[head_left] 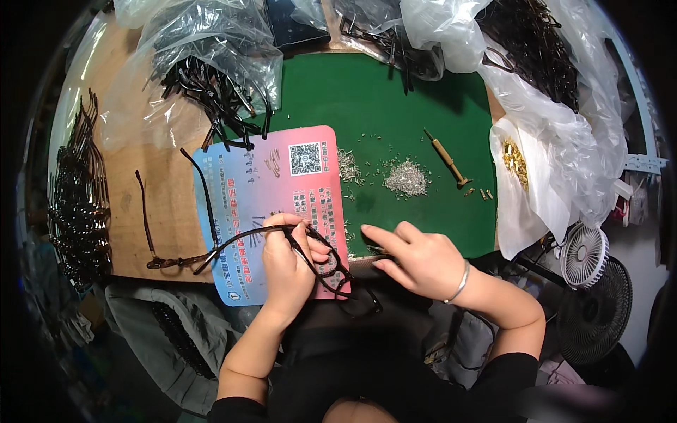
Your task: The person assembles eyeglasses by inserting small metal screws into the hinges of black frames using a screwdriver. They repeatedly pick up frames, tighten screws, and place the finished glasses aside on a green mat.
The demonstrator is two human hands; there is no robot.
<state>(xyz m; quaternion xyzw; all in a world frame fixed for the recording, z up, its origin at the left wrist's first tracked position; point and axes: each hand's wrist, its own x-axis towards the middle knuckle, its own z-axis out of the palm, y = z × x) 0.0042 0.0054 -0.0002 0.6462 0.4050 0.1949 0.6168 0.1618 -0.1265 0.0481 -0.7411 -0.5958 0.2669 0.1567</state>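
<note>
My left hand (288, 271) is closed around a dark eyeglass frame (337, 280); one long temple stretches left across a blue-and-pink printed card (324, 211). My right hand (423, 264) is at the green mat's near edge, right of the frame, with index finger and thumb apart and the other fingers curled. A small dark thing shows between finger and thumb, too small to name. Another pair of glasses (163, 263) lies at the card's left side, its temples pointing away from me. Small silver screws (407, 178) are heaped on the mat beyond my right hand.
A brass-coloured screwdriver (448, 161) lies on the green mat (338, 84). Gold-coloured small parts (515, 162) sit on white wrapping at the right. Plastic bags with dark temples (211, 92) stand at the back. Stacked dark frames (79, 197) line the left edge. A white fan (585, 255) is at right.
</note>
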